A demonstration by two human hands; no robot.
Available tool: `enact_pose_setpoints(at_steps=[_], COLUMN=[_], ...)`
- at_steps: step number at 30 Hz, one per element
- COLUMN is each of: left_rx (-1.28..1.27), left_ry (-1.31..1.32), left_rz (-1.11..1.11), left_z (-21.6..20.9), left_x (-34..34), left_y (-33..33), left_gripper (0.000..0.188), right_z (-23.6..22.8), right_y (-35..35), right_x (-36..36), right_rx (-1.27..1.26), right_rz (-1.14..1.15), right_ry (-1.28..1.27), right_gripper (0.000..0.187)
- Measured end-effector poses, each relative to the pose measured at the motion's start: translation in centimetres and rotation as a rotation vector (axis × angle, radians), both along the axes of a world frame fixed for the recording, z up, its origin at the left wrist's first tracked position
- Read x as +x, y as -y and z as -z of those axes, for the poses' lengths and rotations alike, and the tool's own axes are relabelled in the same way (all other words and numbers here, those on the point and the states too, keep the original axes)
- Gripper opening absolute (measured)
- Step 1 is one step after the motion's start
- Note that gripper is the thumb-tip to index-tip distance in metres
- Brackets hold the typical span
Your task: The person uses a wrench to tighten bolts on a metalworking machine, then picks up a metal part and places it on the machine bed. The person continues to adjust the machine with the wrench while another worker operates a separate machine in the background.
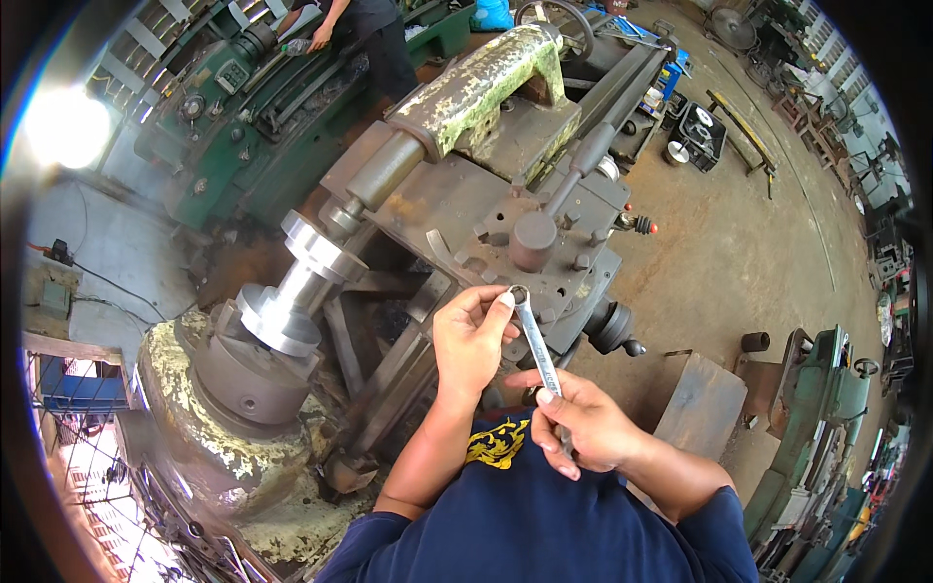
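A silver ring-ended wrench (pixel 538 350) slants between my two hands, in front of the lathe's carriage. My left hand (pixel 469 340) pinches its upper ring end, thumb and fingertips at the rim. Lower down, my right hand (pixel 591 418) wraps the shaft with the thumb along it; the wrench's bottom end is partly hidden by the fingers. Just beyond the ring lies the tool post (pixel 533 243) with several square-headed bolts. To the left, a shiny stepped metal workpiece (pixel 306 282) sits between the lathe chuck (pixel 251 374) and the tailstock (pixel 457 92).
A person (pixel 374 39) stands at a green lathe (pixel 243 126) at the far left. On the floor at right are a black crate (pixel 700 136), a metal box (pixel 702 398) and a green machine (pixel 812 428). A black handwheel (pixel 612 325) juts from the carriage.
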State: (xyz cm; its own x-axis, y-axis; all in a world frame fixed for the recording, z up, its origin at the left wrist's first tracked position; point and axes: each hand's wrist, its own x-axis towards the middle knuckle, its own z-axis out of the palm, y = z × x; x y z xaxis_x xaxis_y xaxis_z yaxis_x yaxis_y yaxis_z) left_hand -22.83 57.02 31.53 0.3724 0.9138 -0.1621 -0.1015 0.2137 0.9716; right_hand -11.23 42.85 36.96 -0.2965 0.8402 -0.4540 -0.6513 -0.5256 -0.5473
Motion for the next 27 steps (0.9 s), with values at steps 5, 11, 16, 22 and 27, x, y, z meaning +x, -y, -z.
enact_pose_setpoints(at_steps=[5, 11, 16, 22, 27], left_rx=[-0.013, -0.074, -0.049, -0.098, -0.106], left_ry=[0.033, 0.107, 0.143, 0.13, 0.049], left_rz=[0.013, -0.018, -0.052, -0.045, -0.079], left_z=[0.0, 0.4, 0.9, 0.4, 0.6], left_x=[0.0, 0.1, 0.5, 0.5, 0.8], left_y=[0.0, 0.3, 0.2, -0.2, 0.0], left_gripper=[0.015, 0.012, 0.012, 0.017, 0.02], right_z=[0.0, 0.8, 0.5, -0.4, -0.9], right_y=[-0.3, -0.4, -0.5, -0.6, -1.0], right_x=[3.7, 3.7, 4.0, 3.0, 2.9], right_rx=[0.001, 0.055, 0.057, -0.038, 0.004], right_rz=[-0.142, -0.182, -0.233, -0.147, -0.153], right_ry=[-0.057, -0.023, 0.04, -0.044, -0.054], right_gripper=[0.051, 0.052, 0.049, 0.046, 0.041])
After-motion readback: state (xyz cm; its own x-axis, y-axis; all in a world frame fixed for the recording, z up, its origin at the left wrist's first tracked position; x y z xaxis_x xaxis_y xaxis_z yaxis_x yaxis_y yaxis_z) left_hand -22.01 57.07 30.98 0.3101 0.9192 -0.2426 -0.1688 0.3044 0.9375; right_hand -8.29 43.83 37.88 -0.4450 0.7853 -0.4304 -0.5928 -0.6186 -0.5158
